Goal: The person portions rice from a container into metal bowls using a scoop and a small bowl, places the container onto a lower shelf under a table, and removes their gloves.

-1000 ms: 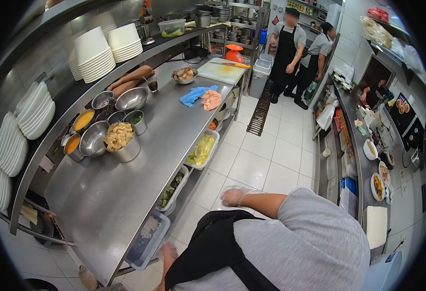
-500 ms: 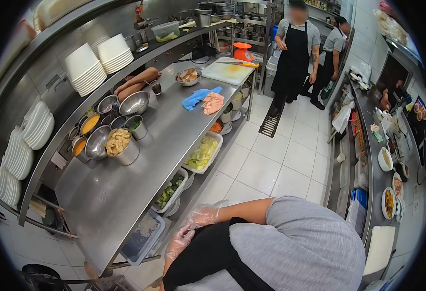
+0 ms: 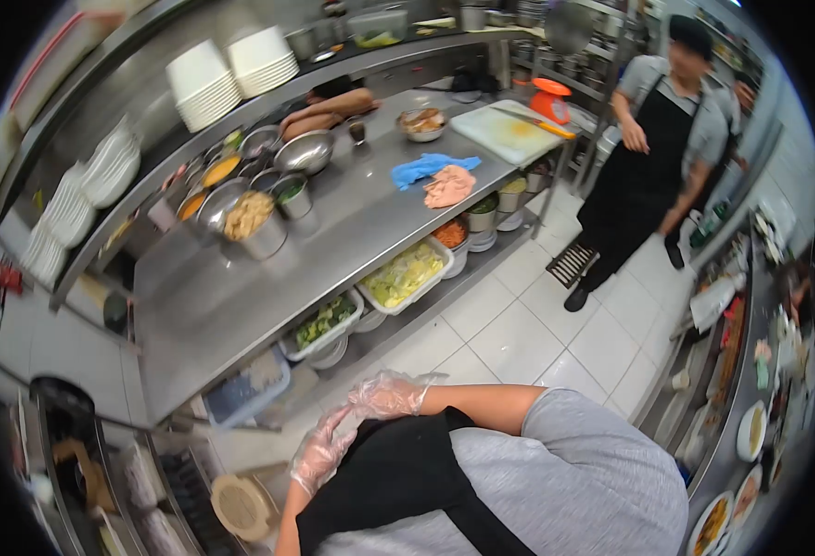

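Both of my hands wear loose clear plastic gloves and meet in front of my black apron [image 3: 398, 473]. My left hand [image 3: 322, 452] points up from below, its fingers fairly straight and nothing visible in them. My right hand [image 3: 389, 396] reaches in from the right with fingers bent toward the left fingertips. Whether it pinches glove film there cannot be made out. Beyond my hands, under the steel table [image 3: 333, 243], are a tub of chopped lettuce [image 3: 406, 276] and a tub of green vegetables [image 3: 322, 324].
On the table are a pot of pale chunks [image 3: 264, 239], metal bowls [image 3: 304, 152], blue cloth [image 3: 433, 168], pink cloth [image 3: 449, 187] and a cutting board [image 3: 508, 132] with a knife [image 3: 548, 129]. A co-worker [image 3: 653, 157] stands in the aisle; another is partly hidden behind. Plated food lines the right counter.
My view has swung, so the table sits higher and farther right in it. The nearer co-worker has come closer. My gloved hands stay together, with slightly more space between them.
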A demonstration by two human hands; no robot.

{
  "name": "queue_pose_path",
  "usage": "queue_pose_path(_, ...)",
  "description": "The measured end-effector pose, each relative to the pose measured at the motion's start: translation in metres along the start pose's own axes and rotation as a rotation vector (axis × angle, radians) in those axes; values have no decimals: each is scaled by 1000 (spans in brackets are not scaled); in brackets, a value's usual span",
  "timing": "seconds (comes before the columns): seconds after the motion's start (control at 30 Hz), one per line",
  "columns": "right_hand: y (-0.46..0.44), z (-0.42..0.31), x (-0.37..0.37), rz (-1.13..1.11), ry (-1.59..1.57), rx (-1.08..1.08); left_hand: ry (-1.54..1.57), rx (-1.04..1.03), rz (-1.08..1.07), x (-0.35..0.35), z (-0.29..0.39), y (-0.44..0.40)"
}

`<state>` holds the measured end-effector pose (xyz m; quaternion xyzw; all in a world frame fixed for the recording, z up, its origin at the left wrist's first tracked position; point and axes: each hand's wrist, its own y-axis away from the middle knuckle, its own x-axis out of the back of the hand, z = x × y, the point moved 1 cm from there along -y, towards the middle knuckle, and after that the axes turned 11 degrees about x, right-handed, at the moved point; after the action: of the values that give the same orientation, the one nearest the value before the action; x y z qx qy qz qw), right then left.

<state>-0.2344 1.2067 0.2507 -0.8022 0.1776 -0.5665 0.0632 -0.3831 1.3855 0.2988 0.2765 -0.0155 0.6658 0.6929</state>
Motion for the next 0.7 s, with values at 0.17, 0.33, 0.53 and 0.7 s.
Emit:
queue_pose_path(0.17,9,-23,18,72,-107,147,-184,-101,75,-21,27,27)
queue_pose_path(0.33,-1,-41,27,-125,107,187,-73,55,-2,-22,51,73)
queue_pose_path(0.53,-15,-31,31,-4,-67,216,-114,-101,46,-21,24,105)
queue_pose_path(0.7,-51,-68,17,-219,-106,17,18,80,154,2,5,176)
